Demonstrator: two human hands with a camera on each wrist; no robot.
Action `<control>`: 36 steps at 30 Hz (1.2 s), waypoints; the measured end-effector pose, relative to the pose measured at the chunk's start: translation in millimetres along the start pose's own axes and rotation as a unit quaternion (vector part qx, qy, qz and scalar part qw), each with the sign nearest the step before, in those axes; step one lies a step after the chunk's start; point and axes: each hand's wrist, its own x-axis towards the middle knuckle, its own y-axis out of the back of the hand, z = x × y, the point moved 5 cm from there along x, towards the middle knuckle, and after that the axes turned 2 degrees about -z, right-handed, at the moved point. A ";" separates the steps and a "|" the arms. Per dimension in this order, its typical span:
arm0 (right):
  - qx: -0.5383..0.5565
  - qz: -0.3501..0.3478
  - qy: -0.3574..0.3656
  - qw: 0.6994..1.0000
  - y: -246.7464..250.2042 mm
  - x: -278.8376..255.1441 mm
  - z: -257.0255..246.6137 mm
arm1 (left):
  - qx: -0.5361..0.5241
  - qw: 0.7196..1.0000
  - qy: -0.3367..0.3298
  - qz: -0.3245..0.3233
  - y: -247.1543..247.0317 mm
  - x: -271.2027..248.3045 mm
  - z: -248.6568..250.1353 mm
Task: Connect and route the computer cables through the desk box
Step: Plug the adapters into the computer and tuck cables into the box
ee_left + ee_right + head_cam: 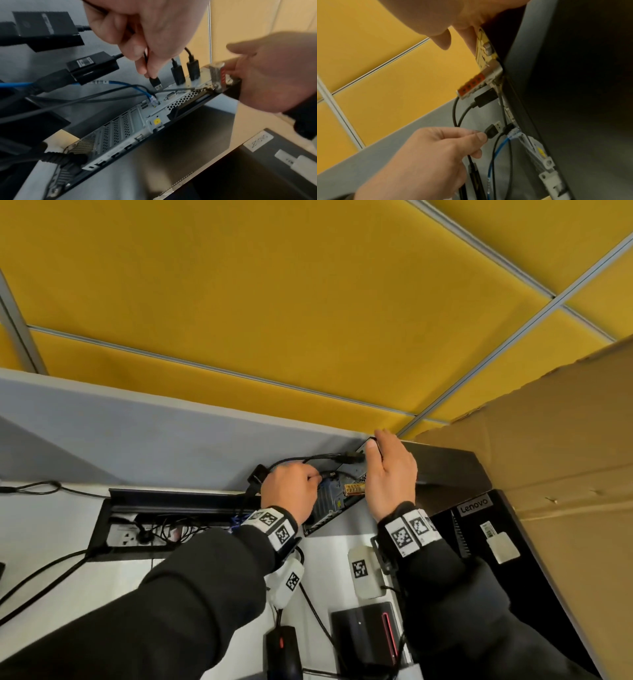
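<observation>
Left hand pinches a black USB-A plug on a thin black cable between thumb and forefinger. Metal tip of the plug is bare, pointing at the perforated grey metal rear panel of the black desktop computer case; tip is just above the panel, not in a port. Same plug in the right wrist view, close beside the panel edge, apart from it.

Right hand lies flat against the top far corner of the case, fingers straight and together, thumb over the rear edge near a small red-and-silver latch. It holds no cable.

Already seated in the rear panel: blue network cable with clear plug; two black plugs side by side near the latch end; a thick black ribbed power plug at the opposite end. Two black adapter blocks hang on cables to the left of the panel, in front of the grey partition wall.

Head view: case stands on the white surface against the partition. Left of it, the recessed black desk box is open, white socket inside with a plug in it, several dark cables running in. A second black case marked Lenovo lies to the right, under a brown cardboard box. A black mouse sits near the bottom edge.
</observation>
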 end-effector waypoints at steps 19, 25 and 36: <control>-0.092 0.055 0.048 0.993 -10.2 -7.5 4.4 | 0.121 0.992 -0.032 0.008 -22.3 6.0 17.2; -0.106 0.066 0.064 0.990 -11.9 -8.7 3.1 | 0.099 0.994 -0.037 0.020 -18.7 11.9 12.4; -0.128 0.076 0.071 0.986 -13.6 -9.0 6.7 | -0.013 0.997 0.069 0.032 -31.2 1.8 4.8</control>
